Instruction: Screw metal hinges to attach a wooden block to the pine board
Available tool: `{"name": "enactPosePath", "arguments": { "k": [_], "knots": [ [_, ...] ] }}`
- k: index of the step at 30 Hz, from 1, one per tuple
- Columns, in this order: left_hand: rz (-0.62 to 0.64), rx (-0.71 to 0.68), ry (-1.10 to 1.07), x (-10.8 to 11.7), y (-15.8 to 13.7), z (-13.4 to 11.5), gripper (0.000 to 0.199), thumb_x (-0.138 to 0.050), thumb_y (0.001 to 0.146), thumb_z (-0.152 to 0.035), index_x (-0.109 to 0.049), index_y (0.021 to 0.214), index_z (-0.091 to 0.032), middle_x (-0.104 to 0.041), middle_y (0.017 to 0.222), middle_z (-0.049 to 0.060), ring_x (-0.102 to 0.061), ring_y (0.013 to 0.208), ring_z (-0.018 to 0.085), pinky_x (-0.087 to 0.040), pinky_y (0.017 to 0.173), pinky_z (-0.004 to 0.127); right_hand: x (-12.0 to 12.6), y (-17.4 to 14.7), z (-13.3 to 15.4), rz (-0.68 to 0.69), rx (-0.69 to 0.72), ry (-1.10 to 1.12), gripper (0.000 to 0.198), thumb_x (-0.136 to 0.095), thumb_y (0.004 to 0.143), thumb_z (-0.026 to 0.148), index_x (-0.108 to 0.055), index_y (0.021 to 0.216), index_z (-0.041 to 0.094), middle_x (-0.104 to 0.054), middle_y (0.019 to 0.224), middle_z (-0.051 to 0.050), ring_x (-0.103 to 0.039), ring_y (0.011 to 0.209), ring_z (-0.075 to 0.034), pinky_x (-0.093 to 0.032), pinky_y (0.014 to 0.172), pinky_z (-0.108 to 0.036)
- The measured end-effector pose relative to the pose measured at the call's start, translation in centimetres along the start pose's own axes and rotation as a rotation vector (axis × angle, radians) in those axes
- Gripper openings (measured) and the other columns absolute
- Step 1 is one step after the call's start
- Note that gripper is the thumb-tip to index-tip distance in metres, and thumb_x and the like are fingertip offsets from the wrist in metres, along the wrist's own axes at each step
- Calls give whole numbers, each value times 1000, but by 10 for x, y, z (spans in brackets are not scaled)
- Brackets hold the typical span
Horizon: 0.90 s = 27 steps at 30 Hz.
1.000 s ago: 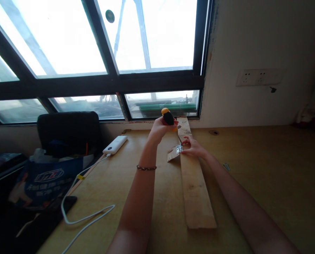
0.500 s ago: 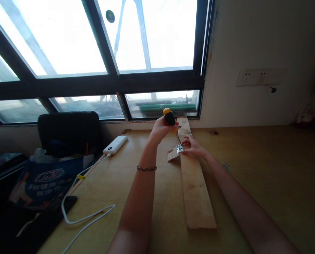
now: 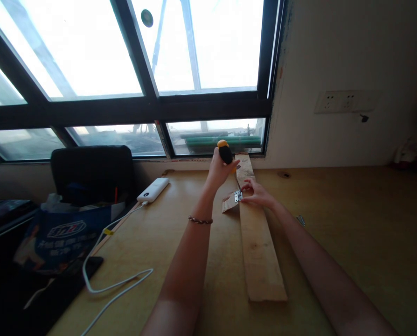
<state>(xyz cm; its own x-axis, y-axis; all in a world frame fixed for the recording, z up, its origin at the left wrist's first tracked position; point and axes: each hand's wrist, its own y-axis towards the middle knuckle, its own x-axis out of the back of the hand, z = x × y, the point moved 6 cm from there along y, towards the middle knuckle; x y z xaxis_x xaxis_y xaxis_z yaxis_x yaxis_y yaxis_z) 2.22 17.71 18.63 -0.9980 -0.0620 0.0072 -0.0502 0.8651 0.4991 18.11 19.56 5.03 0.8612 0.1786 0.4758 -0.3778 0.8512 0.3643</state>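
My left hand (image 3: 219, 170) is wrapped around a screwdriver (image 3: 225, 154) with a yellow and black handle. Its thin shaft slants down to a silver metal hinge (image 3: 238, 196) at the left edge of a long wooden board (image 3: 259, 247). At the hinge's right side, the thumb and forefinger of my right hand (image 3: 256, 193) are curled and hold it against the board. A small thin wooden piece (image 3: 229, 203) juts out left of the hinge. Whether a screw sits under the screwdriver tip is too small to tell.
Several screws (image 3: 301, 220) lie on the table (image 3: 320, 280) right of my right forearm. A white power bank (image 3: 154, 190) with a white cable (image 3: 124, 283) lies on the left side. A black chair (image 3: 91, 170) and a blue bag (image 3: 65, 238) stand beyond the left edge.
My left hand has turned with the screwdriver and its wrist has shifted slightly right. My right hand stays at the hinge.
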Motion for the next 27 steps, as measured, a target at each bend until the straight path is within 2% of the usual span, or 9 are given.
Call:
{"name": "enactPosePath", "arguments": {
  "k": [4, 10, 16, 19, 23, 27],
  "knots": [
    [39, -67, 120, 1, 4, 3, 40, -76, 51, -22, -50, 80, -17, -50, 73, -2, -54, 75, 15, -43, 67, 25, 0, 0, 0, 5, 0, 7, 71, -78, 57, 27, -38, 115, 19, -63, 97, -5, -60, 94, -20, -44, 91, -40],
    [48, -41, 122, 5, 8, 7, 44, -76, 49, -22, -48, 82, -17, -56, 75, -1, -57, 73, 14, -44, 70, 27, 0, 0, 2, 1, -1, 8, 72, -78, 57, 27, -38, 115, 19, -63, 97, -5, -60, 94, -20, -45, 90, -40],
    [118, -82, 61, -3, 7, 9, 39, -64, 62, -19, -39, 92, -18, -59, 80, 1, -60, 75, 14, -46, 72, 31, 0, 0, 1, 2, 0, 14, 69, -78, 57, 26, -38, 113, 19, -63, 97, -5, -60, 93, -19, -45, 90, -39],
    [66, -87, 127, -6, 5, 9, 41, -60, 67, -19, -33, 98, -19, -57, 77, -1, -59, 69, 13, -47, 68, 31, 0, -1, 1, -2, -2, 17, 68, -78, 57, 25, -39, 112, 19, -63, 97, -5, -60, 93, -19, -45, 89, -38],
    [-16, -130, 203, -7, 4, 10, 54, -70, 62, -23, -32, 100, -20, -55, 71, -2, -58, 65, 15, -47, 63, 30, 1, -2, 5, -4, 4, 12, 68, -78, 56, 25, -39, 112, 19, -62, 97, -5, -60, 93, -20, -45, 89, -39],
    [78, -178, 134, -14, 6, 15, 53, -72, 62, -23, -37, 102, -20, -54, 71, -3, -58, 65, 15, -47, 61, 29, 1, -2, 6, -3, -4, 8, 69, -77, 56, 23, -39, 113, 19, -62, 97, -6, -59, 93, -20, -44, 89, -39]
  ]
}}
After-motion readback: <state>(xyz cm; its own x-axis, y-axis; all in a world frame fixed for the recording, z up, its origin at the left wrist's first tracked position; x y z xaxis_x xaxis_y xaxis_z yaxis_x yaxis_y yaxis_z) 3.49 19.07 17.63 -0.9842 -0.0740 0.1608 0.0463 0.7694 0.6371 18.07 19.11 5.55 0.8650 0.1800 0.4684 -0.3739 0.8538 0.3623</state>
